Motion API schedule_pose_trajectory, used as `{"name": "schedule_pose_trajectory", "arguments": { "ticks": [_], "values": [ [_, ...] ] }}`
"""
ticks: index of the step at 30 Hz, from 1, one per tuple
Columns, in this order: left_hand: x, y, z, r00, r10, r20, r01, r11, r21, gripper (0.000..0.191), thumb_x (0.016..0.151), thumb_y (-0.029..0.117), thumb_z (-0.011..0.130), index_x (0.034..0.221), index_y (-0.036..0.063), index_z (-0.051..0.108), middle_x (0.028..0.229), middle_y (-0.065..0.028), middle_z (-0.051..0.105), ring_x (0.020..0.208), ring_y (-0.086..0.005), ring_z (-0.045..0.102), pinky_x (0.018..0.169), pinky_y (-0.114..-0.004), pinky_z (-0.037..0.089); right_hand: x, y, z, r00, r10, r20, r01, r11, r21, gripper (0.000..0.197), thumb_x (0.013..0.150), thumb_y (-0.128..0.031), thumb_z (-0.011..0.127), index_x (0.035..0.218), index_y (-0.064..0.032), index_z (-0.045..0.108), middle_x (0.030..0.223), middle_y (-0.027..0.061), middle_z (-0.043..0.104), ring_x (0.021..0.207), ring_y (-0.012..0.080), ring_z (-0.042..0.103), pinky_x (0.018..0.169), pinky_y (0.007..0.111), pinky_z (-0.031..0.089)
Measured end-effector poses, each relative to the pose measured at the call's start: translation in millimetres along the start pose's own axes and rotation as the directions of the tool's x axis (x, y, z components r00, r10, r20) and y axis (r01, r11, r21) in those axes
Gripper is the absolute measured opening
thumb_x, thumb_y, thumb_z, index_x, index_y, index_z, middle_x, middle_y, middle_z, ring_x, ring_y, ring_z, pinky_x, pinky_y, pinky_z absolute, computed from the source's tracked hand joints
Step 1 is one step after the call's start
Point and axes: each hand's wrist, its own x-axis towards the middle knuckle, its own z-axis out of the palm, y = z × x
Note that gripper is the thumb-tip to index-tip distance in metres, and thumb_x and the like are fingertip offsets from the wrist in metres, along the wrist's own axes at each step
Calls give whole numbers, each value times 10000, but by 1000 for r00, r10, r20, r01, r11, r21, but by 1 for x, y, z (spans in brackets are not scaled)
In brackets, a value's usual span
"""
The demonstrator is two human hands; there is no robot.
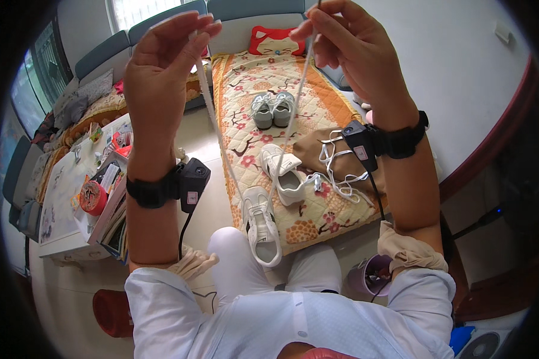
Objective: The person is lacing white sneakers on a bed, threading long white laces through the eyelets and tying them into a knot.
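Observation:
Both hands are raised high, apart from each other, each pinching one end of a white shoelace point(212, 107). My left hand point(164, 54) grips one end between thumb and fingers; my right hand point(350, 42) pinches the other. The two lengths run down to the toe end of a white sneaker point(262, 224) resting on my left thigh and the couch edge, its other eyelets unlaced. Beside it on the quilted cover lies a second white sneaker point(287, 179), tongue folded out. Loose white laces point(341, 172) lie across a brown cloth point(316, 148). Farther back stands a pair of grey laced shoes point(273, 110).
The flowered quilted couch cover point(251, 72) bears a red cat-face pillow point(276, 40) at its far end. A low table point(63, 215) with a red round tin point(93, 197) and books stands left. A purple bin point(373, 276) and a red bin point(112, 313) stand on the floor.

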Motion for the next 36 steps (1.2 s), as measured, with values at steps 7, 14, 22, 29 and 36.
{"name": "schedule_pose_trajectory", "arguments": {
  "ticks": [7,14,22,29,36],
  "values": [
    [19,9,9,989,49,138,-69,988,141,439,971,155,718,1368,27,581,1414,-165,614,1249,-299,647,1079,-362,510,21,5,10,997,40,-61,-44,997,-60,101,1047,-163,613,1066,-69,643,900,81,754,639,81,663,509,194,472],
    [20,-3,21,984,106,145,-112,993,31,454,998,47,637,1432,45,502,1314,-160,660,1147,-253,694,946,-286,597,24,24,8,999,31,-8,-31,999,14,107,1044,-164,616,1063,-68,660,897,77,754,643,79,663,531,192,494],
    [-39,-80,-97,989,2,150,-133,473,871,598,910,314,798,1384,28,572,1453,-170,579,1283,-308,619,1090,-381,496,-31,63,-5,975,178,-133,-186,981,-47,115,1020,-108,639,1068,-17,691,860,92,743,711,141,695,616,229,547],
    [-277,-79,-53,683,-730,-10,590,544,597,414,802,240,890,1060,38,637,944,-41,646,836,-137,599,720,-275,518,-166,139,60,959,285,-1,-274,921,-277,128,898,-93,770,1022,-115,791,915,19,760,760,130,669,672,265,532],
    [-343,-75,-7,474,-880,36,655,380,653,493,790,261,867,1070,-7,562,952,-130,596,759,-225,610,707,-355,540,-236,178,126,857,507,94,-473,845,-248,93,840,-86,758,922,-52,734,831,101,686,799,256,669,728,357,531]
  ]
}}
